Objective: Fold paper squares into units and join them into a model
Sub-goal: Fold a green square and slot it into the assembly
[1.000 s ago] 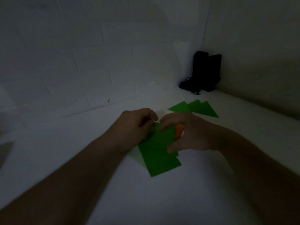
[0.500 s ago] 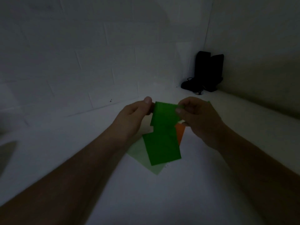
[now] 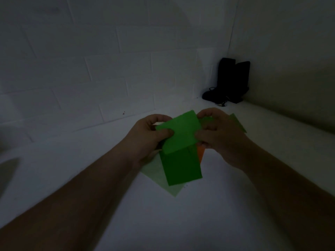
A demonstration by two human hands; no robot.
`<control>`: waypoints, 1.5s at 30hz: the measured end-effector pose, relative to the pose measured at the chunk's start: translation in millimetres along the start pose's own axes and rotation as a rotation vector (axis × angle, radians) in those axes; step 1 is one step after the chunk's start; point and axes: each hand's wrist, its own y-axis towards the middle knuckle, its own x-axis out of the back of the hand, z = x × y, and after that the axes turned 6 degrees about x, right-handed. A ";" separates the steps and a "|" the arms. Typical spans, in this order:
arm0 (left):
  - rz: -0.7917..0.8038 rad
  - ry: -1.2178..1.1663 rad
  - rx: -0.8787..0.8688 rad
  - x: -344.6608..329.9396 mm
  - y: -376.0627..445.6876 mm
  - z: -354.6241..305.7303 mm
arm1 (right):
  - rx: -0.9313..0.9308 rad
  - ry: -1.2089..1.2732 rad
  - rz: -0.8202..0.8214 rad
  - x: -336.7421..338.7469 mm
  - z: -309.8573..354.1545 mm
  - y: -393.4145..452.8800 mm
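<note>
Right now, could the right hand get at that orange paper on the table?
Probably yes: the orange paper lies just below the right hand, nothing between them, but that hand is pinching the green sheet and must let go.

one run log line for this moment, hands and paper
step: folding | left hand: pinches green paper | right hand: pinches same sheet | sheet: raised above paper stack | units joined: none visible
</note>
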 end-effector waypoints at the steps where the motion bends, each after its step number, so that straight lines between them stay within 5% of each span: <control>1: -0.031 -0.062 0.007 -0.3 0.4 -1.9 | -0.003 -0.065 0.069 -1.4 0.1 -2.0; 4: -0.053 -0.111 -0.025 1.7 0.4 -3.7 | -0.018 -0.174 0.177 -6.8 -0.8 -6.3; 9: -0.003 0.004 -0.114 1.4 -3.4 -4.7 | 0.003 -0.086 0.100 -4.3 -5.9 -0.8; 15: 0.061 -0.286 -0.043 -4.4 -3.9 -6.7 | 0.020 0.009 -0.021 -5.4 -8.3 2.2; 18: 0.153 -0.209 -0.025 -10.3 -8.2 -3.1 | -0.015 0.156 -0.077 -5.4 -6.9 5.2; 23: 0.057 -0.104 -0.053 -12.6 -6.0 -0.5 | -0.062 0.232 -0.031 -6.5 -4.8 1.9; 33: -0.098 -0.200 0.008 -12.0 -4.0 -4.3 | 0.149 0.001 -0.107 -5.8 -5.2 2.2; 41: -0.030 -0.253 0.075 -14.1 -5.4 -5.9 | 0.274 -0.454 0.129 -8.2 -7.3 -3.4; 45: -0.039 -0.117 0.054 -10.9 -4.9 -4.0 | 0.217 -0.124 0.006 -3.0 -6.1 0.9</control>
